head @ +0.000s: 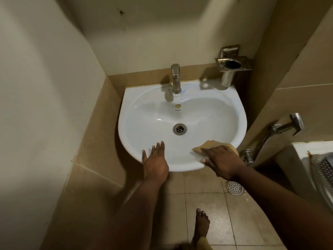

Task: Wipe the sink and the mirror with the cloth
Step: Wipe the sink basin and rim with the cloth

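White oval ceramic sink (182,98) hung in a beige-tiled corner, chrome tap (176,79) at its back. Right hand (220,160) pressed a tan cloth (210,144) flat on the sink's front-right rim, fingers straight and together. Left hand (155,159) rested on the front rim, fingers spread. Tiled floor (207,204) below, bare foot (201,224) on it.

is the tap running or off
Off. No stream of water falls from the tap into the sink, no water pools round the drain, and neither hand touches the tap.
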